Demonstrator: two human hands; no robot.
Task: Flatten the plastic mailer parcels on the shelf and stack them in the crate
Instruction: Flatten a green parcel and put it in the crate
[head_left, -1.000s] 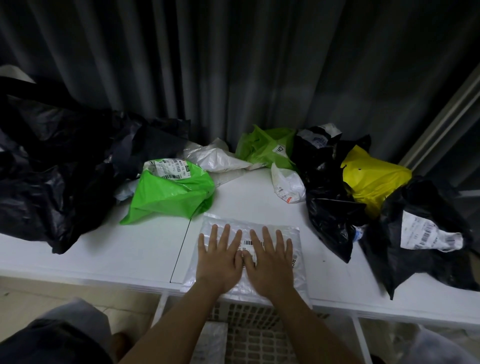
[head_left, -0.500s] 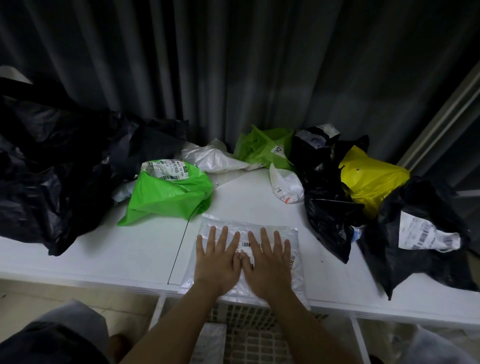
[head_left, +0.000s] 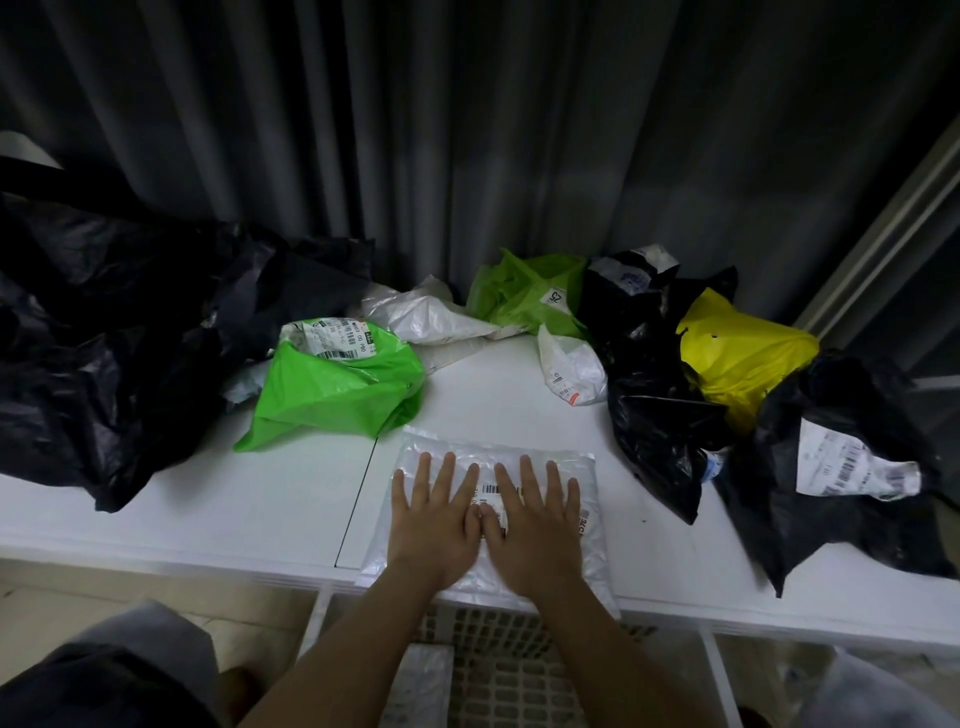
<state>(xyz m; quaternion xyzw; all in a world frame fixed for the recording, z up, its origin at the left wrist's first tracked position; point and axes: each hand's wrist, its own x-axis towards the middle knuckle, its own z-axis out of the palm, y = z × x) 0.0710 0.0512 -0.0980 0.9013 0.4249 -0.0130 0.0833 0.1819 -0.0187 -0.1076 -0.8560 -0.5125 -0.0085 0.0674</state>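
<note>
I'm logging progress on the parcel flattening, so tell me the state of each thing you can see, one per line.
Clear mailer: flat on the shelf, pressed under both palms.
Left hand: fingers straight, pressing.
Right hand: fingers straight, pressing.
Bright green mailer: crumpled, untouched.
Yellow mailer: puffed up, not flattened.
Black mailer with label: crumpled at the right.
Crate: below the shelf edge, one flat parcel inside.

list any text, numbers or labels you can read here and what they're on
"25" (seen rotated): small white tag on the light green plastic mailer at the back.
Barcode labels on the bright green crumpled mailer, the black mailer on the right, the small white mailer and the clear flat mailer under both hands: print too small and blurred to read.
</note>
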